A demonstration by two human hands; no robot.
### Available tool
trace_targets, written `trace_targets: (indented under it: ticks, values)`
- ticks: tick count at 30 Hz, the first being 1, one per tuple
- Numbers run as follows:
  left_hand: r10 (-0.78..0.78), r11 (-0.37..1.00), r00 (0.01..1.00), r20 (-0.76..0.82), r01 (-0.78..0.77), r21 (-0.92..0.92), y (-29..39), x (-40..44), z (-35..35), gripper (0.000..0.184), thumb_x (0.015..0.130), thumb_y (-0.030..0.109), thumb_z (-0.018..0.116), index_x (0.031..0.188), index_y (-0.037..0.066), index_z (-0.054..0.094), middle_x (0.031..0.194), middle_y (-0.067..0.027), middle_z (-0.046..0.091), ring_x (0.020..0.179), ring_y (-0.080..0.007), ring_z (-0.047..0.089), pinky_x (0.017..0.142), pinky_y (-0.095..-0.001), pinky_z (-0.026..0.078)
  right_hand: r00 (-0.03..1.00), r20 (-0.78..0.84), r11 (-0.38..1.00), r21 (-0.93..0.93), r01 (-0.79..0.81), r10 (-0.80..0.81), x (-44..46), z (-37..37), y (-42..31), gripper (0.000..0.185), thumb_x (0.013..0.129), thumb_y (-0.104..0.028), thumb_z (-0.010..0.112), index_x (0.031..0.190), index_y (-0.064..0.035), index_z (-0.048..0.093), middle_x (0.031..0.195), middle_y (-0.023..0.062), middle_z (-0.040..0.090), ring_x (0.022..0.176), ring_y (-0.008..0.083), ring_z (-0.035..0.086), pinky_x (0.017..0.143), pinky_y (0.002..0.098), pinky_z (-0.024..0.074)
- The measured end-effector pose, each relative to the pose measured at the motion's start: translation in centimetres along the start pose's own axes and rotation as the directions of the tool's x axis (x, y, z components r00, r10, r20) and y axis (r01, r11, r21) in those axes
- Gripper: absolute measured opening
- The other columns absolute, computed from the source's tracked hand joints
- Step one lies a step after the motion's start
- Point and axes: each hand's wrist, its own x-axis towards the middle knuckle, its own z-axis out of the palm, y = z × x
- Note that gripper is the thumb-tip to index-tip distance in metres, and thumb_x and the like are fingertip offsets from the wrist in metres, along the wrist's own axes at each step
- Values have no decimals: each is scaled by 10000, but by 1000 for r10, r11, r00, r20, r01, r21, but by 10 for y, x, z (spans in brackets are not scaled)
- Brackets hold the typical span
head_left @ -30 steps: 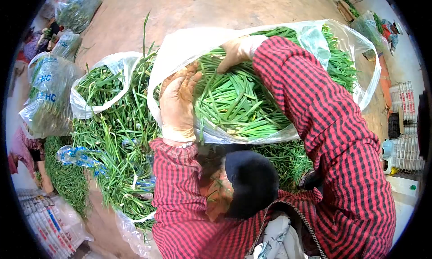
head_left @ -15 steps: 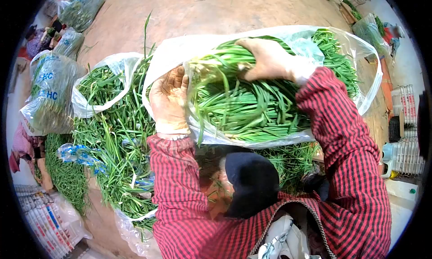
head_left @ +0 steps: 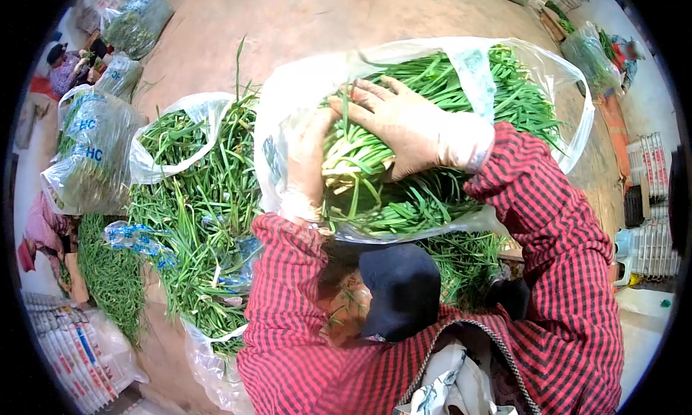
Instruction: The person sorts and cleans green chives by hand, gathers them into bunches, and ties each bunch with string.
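Note:
A clear plastic bag (head_left: 292,87) lies open before me, filled with long, flat green leaves that look like garlic chives (head_left: 522,94). My right hand (head_left: 407,123) curves over a bunch of garlic chives (head_left: 353,155) in the bag, fingers spread across its top and thumb on the near side. The bunch's pale cut ends point left. Upright beside those ends is my left hand (head_left: 305,163), its fingers stretched upward by the bag's left wall. Its fingertips meet those of my right hand and are partly hidden.
Loose greens (head_left: 194,206) heap on the left beside another open plastic bag (head_left: 148,163). Filled bags with blue print (head_left: 90,152) stand farther left. Other people (head_left: 68,65) sit at the far left. White crates (head_left: 649,249) are stacked at the right.
My right hand has moved left and down with the bunch, its fingers more spread. My left hand has turned from palm-up to upright at the cut ends. The bag's left side stands higher.

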Motion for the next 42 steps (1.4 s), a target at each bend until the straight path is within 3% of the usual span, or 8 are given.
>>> trace_targets:
  ticks: [7,9,19,25,27,29,33,42]
  values:
    - [-64,923,988,-143,4,-385,32,-7,13,412,1007,332,415,1231,10,538,1133,-127,635,1090,-215,590,954,-365,457,941,-227,823,562,-82,249,-28,6,14,795,706,-321,752,1387,-77,423,1123,176,611,1024,310,623,927,379,499]
    - [95,901,984,-151,-149,-407,38,-11,10,488,967,337,512,1334,19,463,1318,-139,529,1212,-258,509,1067,-404,365,862,-88,113,993,36,499,-46,-21,17,734,731,-175,779,1366,-57,430,1209,116,587,1097,237,587,972,353,485]
    - [326,713,825,461,-535,453,73,-25,132,1292,571,369,914,1492,-37,104,1472,-289,268,1397,-366,255,1158,-421,228,412,-234,170,968,184,881,-162,-68,18,353,804,-155,712,1128,-40,629,1088,88,657,959,180,623,856,345,500]
    - [783,558,541,307,-829,39,134,-39,257,1376,537,649,787,1418,-157,102,1346,-327,386,1257,-462,407,1109,-537,244,343,-521,346,820,456,782,-279,-135,23,488,885,-172,634,1334,-41,496,1263,124,568,1142,248,559,1003,382,439]
    - [865,498,499,48,-842,-210,145,-61,291,1283,529,510,845,1424,-101,157,1264,-283,470,1184,-432,484,1046,-510,350,-205,-453,492,840,227,868,-341,-152,17,573,922,-329,583,1358,19,451,1351,154,518,1215,308,512,1083,444,349]
    - [862,438,501,-78,-814,-381,152,-87,307,1234,531,428,866,1428,-66,178,1228,-260,497,1156,-416,509,1007,-496,403,172,-465,480,875,-62,869,-368,-175,-11,649,893,-339,636,1398,-5,403,1385,151,474,1260,279,462,1081,428,348]
    - [232,339,847,478,391,-856,134,-159,306,604,793,294,732,1262,-3,494,1074,-67,604,987,-193,594,821,-325,506,524,-226,554,533,-639,821,-344,-191,-100,1014,755,-393,785,1496,-8,209,1454,150,362,1353,243,343,1112,390,277]
    - [-528,-352,-33,849,918,-183,-81,-332,291,667,835,628,570,1200,69,586,1112,-110,656,919,-291,644,867,-466,525,356,897,-373,435,-820,262,-451,-63,-167,670,889,-418,642,1364,14,452,1303,121,550,1171,177,506,1017,344,398]
